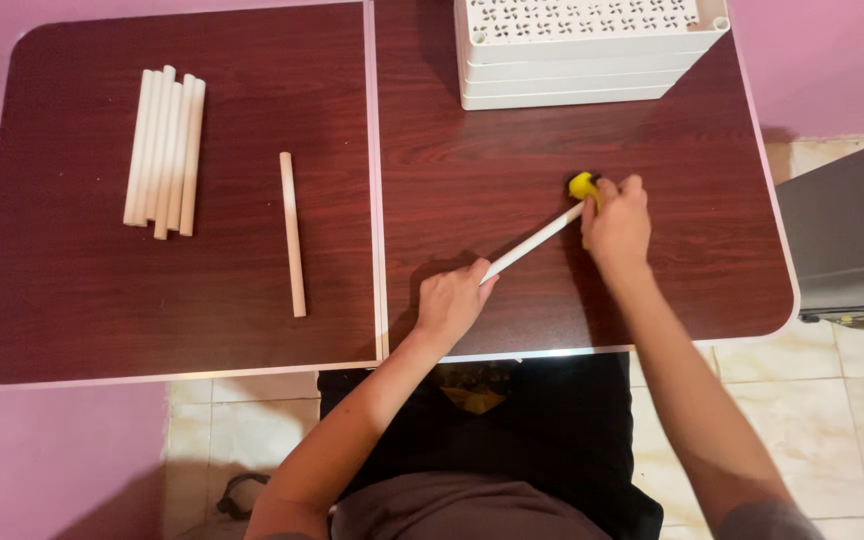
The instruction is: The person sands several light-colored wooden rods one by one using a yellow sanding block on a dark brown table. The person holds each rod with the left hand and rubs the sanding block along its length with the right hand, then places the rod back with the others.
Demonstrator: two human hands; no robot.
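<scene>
Head cam: both hands on one white tube, running diagonally across the right tabletop.

Left hand (pixel 449 300) is closed round the near end of the white tube (pixel 535 240); its long axis climbs up and to the right into the right hand (pixel 617 222), which grips the far end against a yellow tool (pixel 583 185). Off to the left: a loose single tube (pixel 293 234) and a tube bundle (pixel 164 150), well apart. Stacked white trays (pixel 572 70) sit beyond the hands.

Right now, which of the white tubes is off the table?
The white plastic tube held between the left hand and right hand. The bundle of tubes and the single tube lie untouched.
</scene>
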